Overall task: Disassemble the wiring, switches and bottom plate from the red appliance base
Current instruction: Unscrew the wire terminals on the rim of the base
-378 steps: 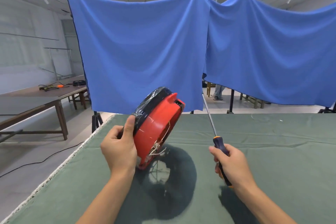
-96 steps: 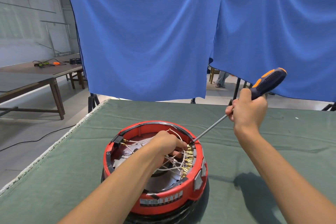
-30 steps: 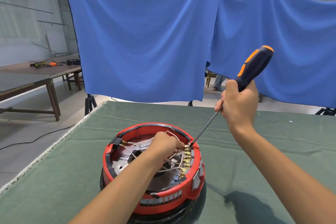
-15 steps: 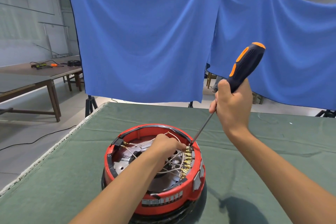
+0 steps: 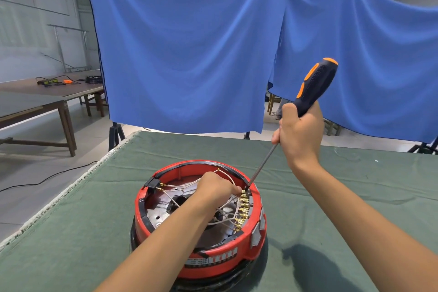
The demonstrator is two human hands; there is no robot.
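The round red appliance base [image 5: 208,253] lies upside down on the green table cloth [image 5: 71,232]. Inside it, pale wires [image 5: 225,214] run to a row of brass terminals [image 5: 241,211] along the right inner rim and to a black switch block [image 5: 152,183] at the left. My left hand [image 5: 216,188] reaches into the base with fingers curled on the wires beside the top terminal. My right hand [image 5: 299,134] grips a black-and-orange screwdriver [image 5: 312,86], held steeply. Its tip touches the rim at the top terminal.
Blue cloths [image 5: 189,42] hang behind the table's far edge. A wooden table [image 5: 47,92] with cables stands at the left, across open floor. The green cloth's left edge [image 5: 71,187] runs diagonally near the base.
My right hand has raised the screwdriver handle to a steeper angle and drawn slightly left, the tip staying at the top terminal. My left hand stays on the wires.
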